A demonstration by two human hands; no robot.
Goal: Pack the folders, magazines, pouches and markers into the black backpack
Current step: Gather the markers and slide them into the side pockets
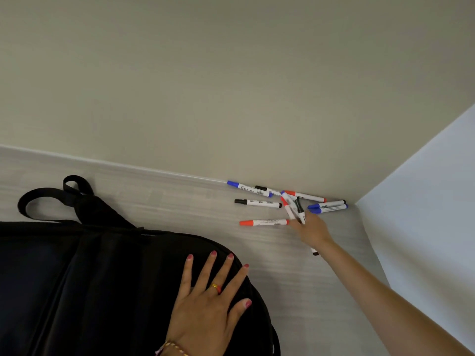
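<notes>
The black backpack [90, 283] lies flat on the pale table at the lower left, its straps [46, 199] looping toward the wall. My left hand [208, 301] rests on its right end with fingers spread and straight. My right hand [312, 231] reaches far to the back right corner and holds several markers [293, 206] that fan out from its fingers. More markers lie loose on the table: a red-capped one [264, 222], a black-capped one [257, 202], a blue-capped one [248, 188] by the wall, and two blue ones [329, 206] in the corner.
The table [180, 201] ends at a beige wall [231, 86] behind and a white wall [424, 188] on the right, which form a corner just beyond the markers. A black marker tip [314, 252] shows under my right wrist.
</notes>
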